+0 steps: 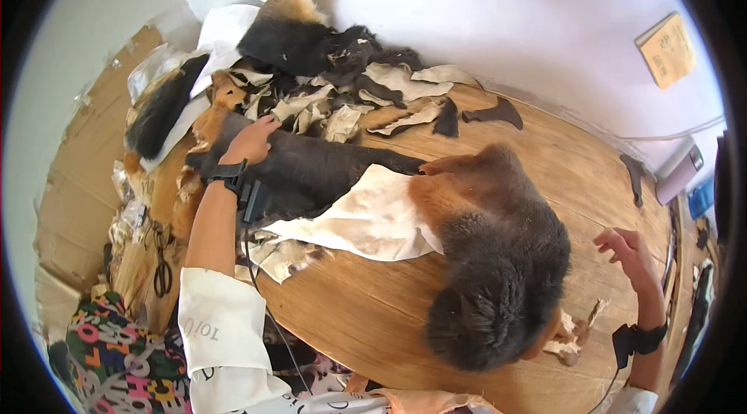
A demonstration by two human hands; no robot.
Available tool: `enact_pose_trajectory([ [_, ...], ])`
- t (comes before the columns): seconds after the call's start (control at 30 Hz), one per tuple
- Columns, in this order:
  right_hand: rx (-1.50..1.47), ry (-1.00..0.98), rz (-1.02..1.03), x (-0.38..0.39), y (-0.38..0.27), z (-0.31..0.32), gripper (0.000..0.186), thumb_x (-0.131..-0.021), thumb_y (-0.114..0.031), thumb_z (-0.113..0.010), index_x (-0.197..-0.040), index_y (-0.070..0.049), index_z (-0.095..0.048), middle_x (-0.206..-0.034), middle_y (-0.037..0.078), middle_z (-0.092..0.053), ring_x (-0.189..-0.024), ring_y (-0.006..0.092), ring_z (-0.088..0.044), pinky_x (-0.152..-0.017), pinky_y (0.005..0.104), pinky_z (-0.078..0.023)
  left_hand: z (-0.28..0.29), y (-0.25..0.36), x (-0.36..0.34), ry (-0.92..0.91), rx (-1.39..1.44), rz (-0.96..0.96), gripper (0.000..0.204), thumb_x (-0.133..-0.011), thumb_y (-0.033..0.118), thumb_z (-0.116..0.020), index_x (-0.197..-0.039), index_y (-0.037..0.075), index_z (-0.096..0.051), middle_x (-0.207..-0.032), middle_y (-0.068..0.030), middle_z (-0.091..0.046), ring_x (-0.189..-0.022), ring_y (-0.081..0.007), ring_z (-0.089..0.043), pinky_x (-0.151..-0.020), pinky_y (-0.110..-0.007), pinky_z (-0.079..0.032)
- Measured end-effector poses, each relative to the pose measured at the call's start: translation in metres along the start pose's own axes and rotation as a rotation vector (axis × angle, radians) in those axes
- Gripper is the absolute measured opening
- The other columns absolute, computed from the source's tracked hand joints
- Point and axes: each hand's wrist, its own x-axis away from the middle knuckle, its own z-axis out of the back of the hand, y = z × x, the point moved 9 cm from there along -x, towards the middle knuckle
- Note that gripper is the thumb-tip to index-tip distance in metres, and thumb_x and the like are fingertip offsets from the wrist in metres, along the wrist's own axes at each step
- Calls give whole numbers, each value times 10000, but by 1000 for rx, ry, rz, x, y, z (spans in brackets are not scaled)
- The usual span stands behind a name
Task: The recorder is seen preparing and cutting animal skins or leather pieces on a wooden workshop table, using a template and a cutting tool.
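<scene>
My left hand (250,140) lies on a long dark fur pelt (319,169), its fingers stretched over the hair near the pile at the left. The pelt's pale skin side (373,215) shows along its near edge. To its right, a thick fur piece (498,274), rusty brown at the top and black-grey below, is spread on the wooden table (373,313). My right hand (632,257) hovers at the table's right side, apart from the fur, with bent fingers spread and nothing in them. Small pale scraps (572,335) lie between that arm and the fur piece.
A heap of fur and hide scraps (334,87) covers the far left, against the wall. Scissors with dark handles (162,266) are at the left edge. Dark offcuts (498,113) lie farther back. At the right stand a pink bottle (678,173) and a blue object (702,198).
</scene>
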Motion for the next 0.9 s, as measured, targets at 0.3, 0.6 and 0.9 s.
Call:
enact_pose_trajectory([
  [0.3,-1,-12,-83,5,-63,-81,498,-797,-360,-534,-1119,20,-517,-1030,132,-572,-946,195,-528,-817,295,-407,-10,-14,-23,-77,-101,-123,477,-597,81,-691,-1055,94,-561,-946,-164,-522,-953,-334,-500,-811,-389,-417],
  [0.6,167,-27,-188,3,-52,-82,560,-612,-204,-618,-1105,35,-502,-969,156,-574,-914,232,-527,-805,314,-406,155,1,42,594,122,-244,272,-599,-57,-584,-859,20,-577,-799,-104,-532,-730,-238,-542,-640,-306,-436],
  [0.9,52,304,101,32,-52,26,555,-470,-14,-588,-1017,48,-519,-867,108,-586,-810,206,-543,-748,295,-430,245,56,32,908,-39,-175,288,-663,-50,-500,-937,15,-560,-932,-106,-573,-878,-231,-554,-797,-288,-410],
])
